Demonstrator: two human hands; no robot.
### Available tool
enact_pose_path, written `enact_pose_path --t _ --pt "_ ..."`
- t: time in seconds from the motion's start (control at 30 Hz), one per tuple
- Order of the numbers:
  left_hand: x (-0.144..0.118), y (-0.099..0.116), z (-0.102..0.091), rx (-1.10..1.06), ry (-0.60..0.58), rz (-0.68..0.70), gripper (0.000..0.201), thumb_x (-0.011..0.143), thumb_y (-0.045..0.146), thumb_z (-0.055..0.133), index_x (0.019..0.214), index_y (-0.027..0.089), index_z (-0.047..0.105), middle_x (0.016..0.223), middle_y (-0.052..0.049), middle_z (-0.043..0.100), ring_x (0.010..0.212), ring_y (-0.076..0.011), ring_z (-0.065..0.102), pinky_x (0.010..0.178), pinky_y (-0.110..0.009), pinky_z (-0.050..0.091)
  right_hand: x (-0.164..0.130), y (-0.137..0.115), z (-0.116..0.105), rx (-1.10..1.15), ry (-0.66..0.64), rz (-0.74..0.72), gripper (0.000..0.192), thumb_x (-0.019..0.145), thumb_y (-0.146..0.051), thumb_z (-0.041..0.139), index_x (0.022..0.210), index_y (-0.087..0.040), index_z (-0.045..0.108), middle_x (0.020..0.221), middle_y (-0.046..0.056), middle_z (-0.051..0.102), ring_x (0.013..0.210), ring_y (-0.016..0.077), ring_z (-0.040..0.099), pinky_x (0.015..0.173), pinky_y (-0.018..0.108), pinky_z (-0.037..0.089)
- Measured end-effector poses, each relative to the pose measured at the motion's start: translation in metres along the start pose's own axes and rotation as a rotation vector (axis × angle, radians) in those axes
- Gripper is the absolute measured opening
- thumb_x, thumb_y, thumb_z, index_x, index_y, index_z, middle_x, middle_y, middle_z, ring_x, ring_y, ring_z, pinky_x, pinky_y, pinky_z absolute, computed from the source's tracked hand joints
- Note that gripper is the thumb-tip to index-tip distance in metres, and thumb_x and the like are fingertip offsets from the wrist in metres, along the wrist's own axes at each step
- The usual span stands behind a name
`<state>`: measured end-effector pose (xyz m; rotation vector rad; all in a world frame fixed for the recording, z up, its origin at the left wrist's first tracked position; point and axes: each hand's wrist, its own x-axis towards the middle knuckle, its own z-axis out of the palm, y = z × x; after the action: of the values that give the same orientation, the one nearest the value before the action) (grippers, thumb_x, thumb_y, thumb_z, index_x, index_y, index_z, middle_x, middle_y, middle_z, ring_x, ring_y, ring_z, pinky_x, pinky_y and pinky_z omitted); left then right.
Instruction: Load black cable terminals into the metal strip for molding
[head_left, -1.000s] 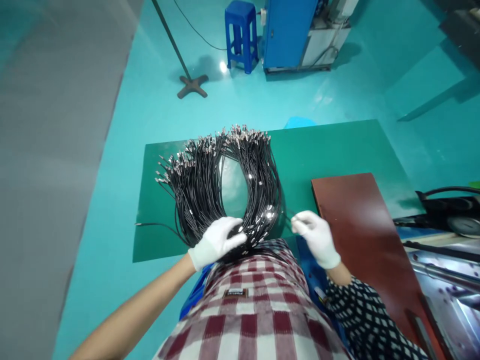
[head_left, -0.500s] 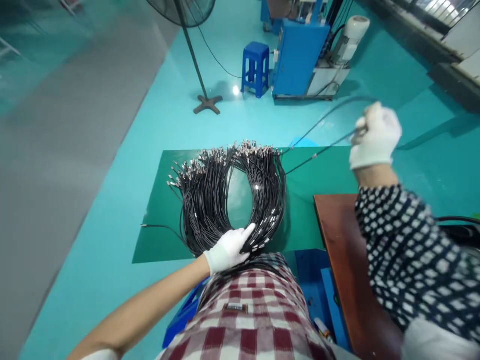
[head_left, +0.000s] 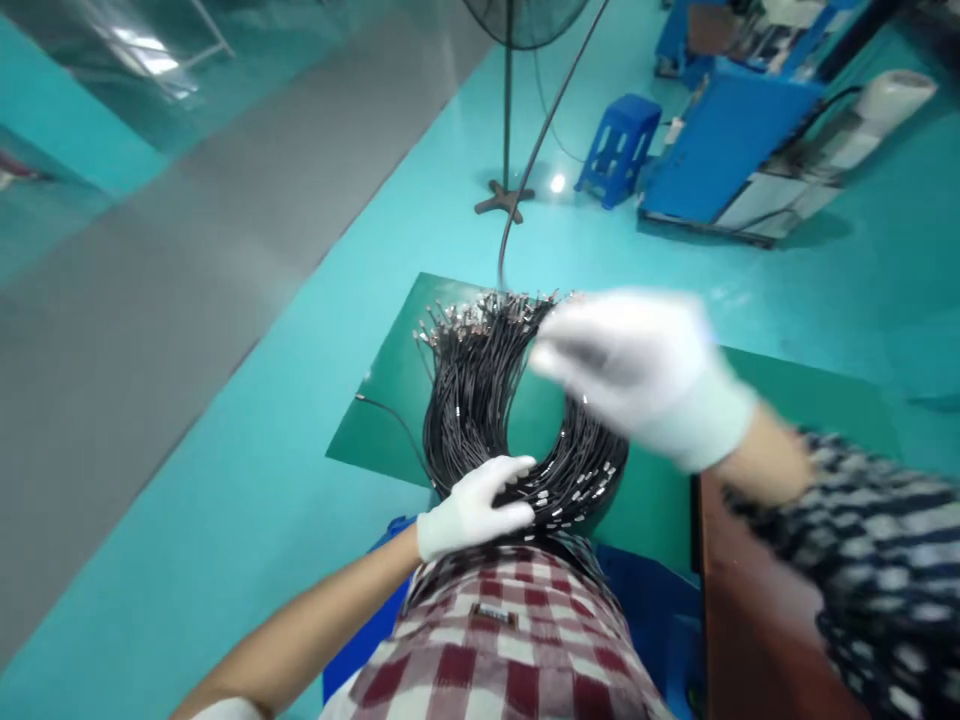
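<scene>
A thick, curved bundle of black cables point(head_left: 469, 400) with metal-tipped ends and white tags lies on the green tabletop point(head_left: 795, 400). My left hand point(head_left: 480, 505), in a white glove, rests on the near side of the bundle, fingers stretched and thumb apart. Above the bundle's right side is my right hand point(head_left: 637, 370), also gloved; motion smears its fingers, and whether they hold anything does not show. It covers part of the cables. One long dark cable point(head_left: 536, 150) rises in an arc from behind the bundle. A single cable end point(head_left: 379, 403) sticks out at the left.
A brown board point(head_left: 750, 620) stands at my right, beside a blue bin point(head_left: 652, 590). Beyond the table are a standing fan point(head_left: 506, 120), a blue stool point(head_left: 619, 150) and a blue machine point(head_left: 727, 150) on the floor. A checked apron point(head_left: 495, 650) covers my lap.
My right hand has swept left from far right to over the bundle. The cable stretched out at right now arcs up behind the bundle. My left hand stays on the cables; the view has turned.
</scene>
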<state>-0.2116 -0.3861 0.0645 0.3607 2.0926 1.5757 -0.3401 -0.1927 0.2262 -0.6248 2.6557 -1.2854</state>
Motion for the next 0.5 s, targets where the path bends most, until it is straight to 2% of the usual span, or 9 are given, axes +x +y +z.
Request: enact_pose_path --t 0.07,0.1,0.13,0.17,0.23,0.3,0.33,0.43,0.5 --pt "-0.01 -0.009 -0.014 -0.617 0.139 -0.152 0.067 0.091 0.066 0.044 0.138 0.018 0.048 0.124 -0.017 0.061 0.107 -0.0276 0.062 0.091 -0.043 0.049 -0.033 0.003 0.062 -0.338 -0.43 -0.113 0.032 0.092 -0.044 0.054 0.084 -0.016 0.068 0.08 0.005 0.06 0.085 0.0123 0.057 0.084 0.028 0.045" --pt "-0.013 -0.014 -0.02 -0.866 0.21 -0.216 0.067 0.09 0.068 0.043 0.133 0.016 0.049 0.115 -0.017 0.065 0.1 -0.0256 0.065 0.085 -0.04 0.051 -0.051 0.009 0.091 -0.479 -0.618 -0.151 0.028 0.093 -0.039 0.053 0.085 -0.017 0.067 0.081 0.005 0.062 0.08 0.0129 0.057 0.078 0.028 0.043" --pt "-0.015 -0.02 -0.025 -1.036 0.29 -0.258 0.065 0.089 0.067 0.047 0.128 0.014 0.051 0.102 -0.015 0.067 0.09 -0.0233 0.066 0.078 -0.037 0.052 -0.07 0.018 0.116 -0.547 -0.756 -0.161 0.023 0.092 -0.036 0.053 0.088 -0.018 0.067 0.084 0.005 0.064 0.076 0.0134 0.057 0.071 0.027 0.039" --pt "-0.016 -0.025 -0.029 -1.121 0.378 -0.275 0.061 0.088 0.064 0.053 0.122 0.013 0.052 0.087 -0.01 0.067 0.077 -0.0199 0.066 0.07 -0.033 0.052 -0.086 0.029 0.134 -0.565 -0.809 -0.152 0.021 0.09 -0.037 0.058 0.089 -0.018 0.067 0.085 0.005 0.064 0.076 0.0142 0.058 0.069 0.026 0.036" --pt "-0.017 -0.031 -0.038 -1.083 0.508 -0.235 0.052 0.087 0.056 0.061 0.114 0.012 0.053 0.061 0.003 0.052 0.051 -0.0122 0.053 0.052 -0.026 0.045 -0.108 0.053 0.15 -0.564 -0.769 -0.133 0.024 0.093 -0.04 0.052 0.099 -0.021 0.066 0.092 0.004 0.064 0.083 0.0146 0.058 0.069 0.026 0.032" --pt "-0.019 -0.029 -0.048 -0.891 0.567 -0.161 0.049 0.089 0.055 0.059 0.111 0.012 0.054 0.053 0.009 0.038 0.04 -0.0079 0.037 0.042 -0.022 0.035 -0.117 0.072 0.143 -0.569 -0.624 -0.091 0.029 0.097 -0.043 0.046 0.102 -0.022 0.065 0.093 0.003 0.062 0.083 0.0121 0.056 0.07 0.025 0.029" --pt "-0.019 -0.025 -0.054 -0.787 0.578 -0.138 0.048 0.091 0.056 0.056 0.11 0.012 0.055 0.052 0.009 0.035 0.039 -0.0071 0.034 0.041 -0.02 0.032 -0.118 0.077 0.133 -0.585 -0.541 -0.06 0.031 0.098 -0.043 0.045 0.099 -0.021 0.066 0.091 0.004 0.062 0.081 0.0108 0.054 0.069 0.025 0.027" --pt "-0.016 -0.012 -0.074 -0.522 0.539 -0.123 0.048 0.095 0.058 0.046 0.111 0.013 0.056 0.052 0.009 0.034 0.039 -0.0068 0.033 0.04 -0.019 0.028 -0.122 0.076 0.11 -0.588 -0.364 -0.013 0.036 0.098 -0.044 0.044 0.085 -0.018 0.066 0.083 0.004 0.059 0.075 0.009 0.048 0.068 0.025 0.024" --pt "-0.009 -0.01 -0.084 -0.314 0.44 -0.191 0.051 0.096 0.06 0.04 0.107 0.014 0.06 0.05 0.007 0.037 0.038 -0.0083 0.035 0.041 -0.021 0.032 -0.129 0.068 0.107 -0.413 -0.347 -0.04 0.039 0.097 -0.045 0.046 0.079 -0.017 0.065 0.078 0.005 0.058 0.072 0.0087 0.046 0.068 0.024 0.027"
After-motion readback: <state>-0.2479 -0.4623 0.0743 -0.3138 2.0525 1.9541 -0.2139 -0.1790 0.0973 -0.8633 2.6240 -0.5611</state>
